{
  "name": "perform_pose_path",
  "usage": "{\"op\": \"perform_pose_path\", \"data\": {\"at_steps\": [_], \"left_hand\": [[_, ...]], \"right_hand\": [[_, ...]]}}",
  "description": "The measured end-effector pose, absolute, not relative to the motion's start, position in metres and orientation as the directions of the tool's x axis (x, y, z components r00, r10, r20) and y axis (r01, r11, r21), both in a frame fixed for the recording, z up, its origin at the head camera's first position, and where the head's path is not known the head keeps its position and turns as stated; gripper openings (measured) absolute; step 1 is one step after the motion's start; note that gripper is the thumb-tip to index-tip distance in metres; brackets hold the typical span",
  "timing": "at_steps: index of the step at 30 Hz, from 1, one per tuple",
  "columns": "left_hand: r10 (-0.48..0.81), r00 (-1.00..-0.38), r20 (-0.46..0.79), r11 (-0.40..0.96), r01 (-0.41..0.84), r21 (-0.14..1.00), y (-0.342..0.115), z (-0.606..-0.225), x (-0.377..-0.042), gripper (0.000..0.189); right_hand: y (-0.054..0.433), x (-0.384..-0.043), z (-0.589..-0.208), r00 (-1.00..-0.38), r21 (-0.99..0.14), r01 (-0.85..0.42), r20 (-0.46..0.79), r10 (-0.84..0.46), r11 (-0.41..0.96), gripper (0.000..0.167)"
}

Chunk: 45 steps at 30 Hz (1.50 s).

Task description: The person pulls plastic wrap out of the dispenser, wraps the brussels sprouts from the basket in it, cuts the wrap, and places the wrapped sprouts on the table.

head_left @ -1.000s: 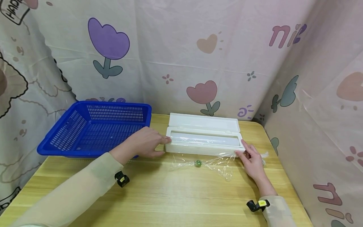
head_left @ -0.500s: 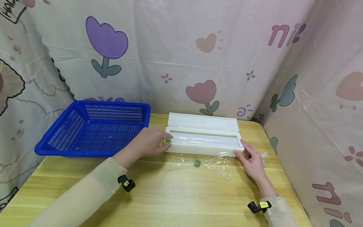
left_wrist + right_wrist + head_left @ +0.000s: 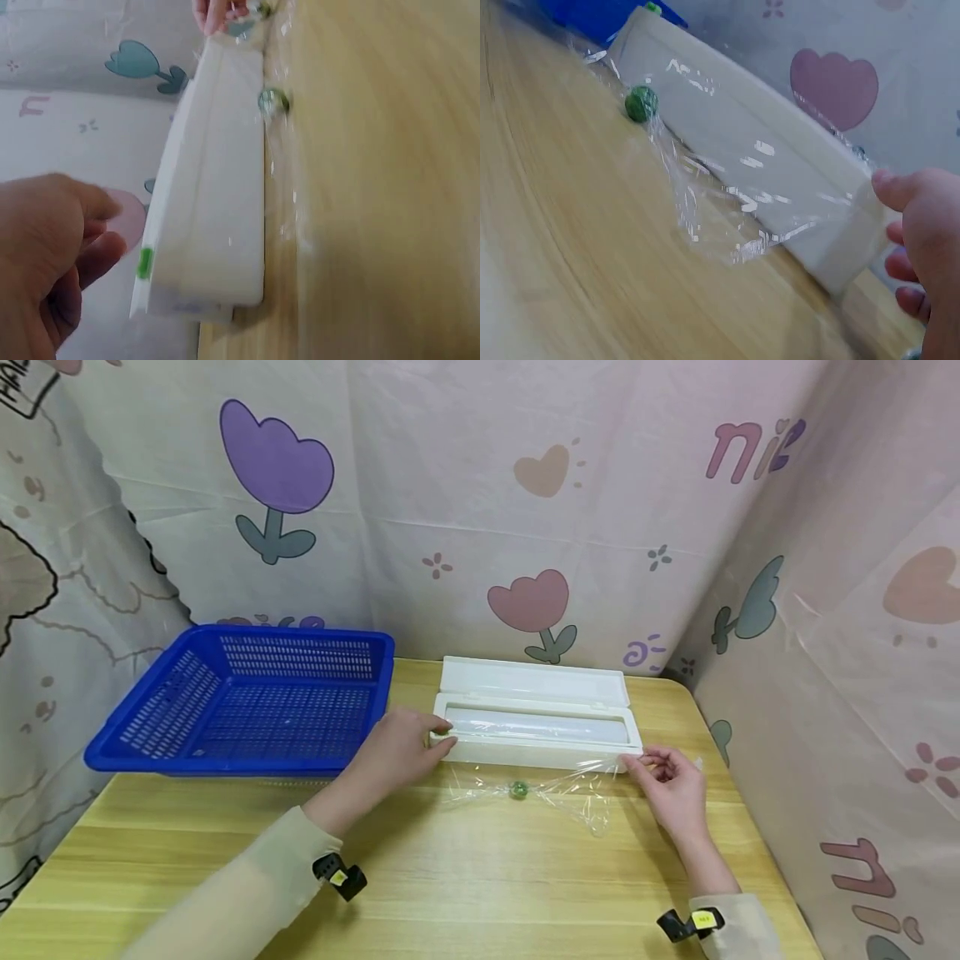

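Observation:
A white cling film dispenser (image 3: pixel 540 756) lies on the table with its lid (image 3: pixel 534 681) raised at the back. Inside is a roll of film (image 3: pixel 540 725), and clear film (image 3: pixel 585 789) hangs over the front. A small green ball (image 3: pixel 518 790) sits in front at the gathered film; whether it is wrapped cannot be told. My left hand (image 3: pixel 393 752) is at the dispenser's left end, thumb and fingers parted beside a green slider (image 3: pixel 145 262). My right hand (image 3: pixel 671 789) grips the right front corner, its thumb (image 3: pixel 892 189) on the upper edge.
To the left stands a blue plastic basket (image 3: pixel 240 764) with slotted walls. Behind the table hangs a printed curtain (image 3: pixel 420 460). Another small round green thing (image 3: pixel 260 9) shows near my right hand in the left wrist view. The wooden tabletop (image 3: pixel 480 885) extends towards me.
My left hand has shifted slightly right and its fingertips have come over the dispenser's left end at the green slider. My right hand stays at the right corner, its fingers slightly shifted.

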<state>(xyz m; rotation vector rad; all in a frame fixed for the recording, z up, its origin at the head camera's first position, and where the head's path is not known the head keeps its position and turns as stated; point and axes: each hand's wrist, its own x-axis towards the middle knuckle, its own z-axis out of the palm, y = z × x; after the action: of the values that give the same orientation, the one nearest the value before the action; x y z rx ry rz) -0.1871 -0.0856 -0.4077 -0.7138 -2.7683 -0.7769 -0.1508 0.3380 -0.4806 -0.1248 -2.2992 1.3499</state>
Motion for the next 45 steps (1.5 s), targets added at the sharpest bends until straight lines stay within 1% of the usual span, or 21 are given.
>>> {"op": "perform_pose_path", "data": {"at_steps": [2, 4, 8, 11, 16, 20, 27, 32, 35, 39, 45], "left_hand": [[0.353, -0.894, 0.276, 0.74, 0.447, 0.502, -0.082, -0.409, -0.181, 0.018], [0.314, -0.914, 0.256, 0.727, 0.405, 0.555, -0.08, -0.41, -0.175, 0.018], [0.245, -0.948, 0.206, 0.716, 0.32, 0.62, -0.076, -0.415, -0.167, 0.02], [0.194, -0.964, 0.181, 0.721, 0.265, 0.64, -0.077, -0.421, -0.164, 0.023], [0.135, -0.977, 0.164, 0.721, 0.21, 0.66, -0.076, -0.433, -0.166, 0.022], [0.089, -0.983, 0.162, 0.686, 0.178, 0.705, -0.074, -0.443, -0.168, 0.022], [0.001, -0.972, 0.237, 0.581, 0.193, 0.79, -0.07, -0.461, -0.173, 0.014], [-0.045, -0.973, 0.225, 0.521, 0.17, 0.837, -0.067, -0.464, -0.173, 0.012], [-0.056, -0.978, 0.203, 0.507, 0.147, 0.849, -0.066, -0.464, -0.173, 0.013], [-0.073, -0.983, 0.171, 0.505, 0.112, 0.856, -0.065, -0.464, -0.171, 0.018], [-0.099, -0.981, 0.169, 0.508, 0.096, 0.856, -0.065, -0.463, -0.17, 0.021]], "right_hand": [[0.336, -0.149, -0.478, -0.886, -0.854, -0.11, 0.316, 0.339, 0.508, 0.024], [0.334, -0.148, -0.476, -0.893, -0.858, -0.066, 0.279, 0.354, 0.51, 0.024], [0.33, -0.145, -0.473, -0.931, -0.875, 0.002, 0.175, 0.321, 0.484, 0.028], [0.328, -0.143, -0.473, -0.948, -0.899, 0.049, 0.096, 0.305, 0.434, 0.032], [0.326, -0.144, -0.471, -0.942, -0.92, 0.117, 0.018, 0.336, 0.375, 0.035], [0.322, -0.145, -0.469, -0.932, -0.929, 0.149, -0.018, 0.362, 0.338, 0.032], [0.315, -0.146, -0.467, -0.92, -0.956, 0.171, -0.068, 0.386, 0.239, 0.033], [0.312, -0.147, -0.466, -0.916, -0.969, 0.163, -0.077, 0.393, 0.189, 0.033], [0.311, -0.147, -0.466, -0.912, -0.971, 0.161, -0.079, 0.402, 0.175, 0.033], [0.312, -0.147, -0.466, -0.904, -0.963, 0.188, -0.093, 0.418, 0.193, 0.037], [0.313, -0.147, -0.464, -0.909, -0.955, 0.219, -0.124, 0.398, 0.202, 0.038]]}}
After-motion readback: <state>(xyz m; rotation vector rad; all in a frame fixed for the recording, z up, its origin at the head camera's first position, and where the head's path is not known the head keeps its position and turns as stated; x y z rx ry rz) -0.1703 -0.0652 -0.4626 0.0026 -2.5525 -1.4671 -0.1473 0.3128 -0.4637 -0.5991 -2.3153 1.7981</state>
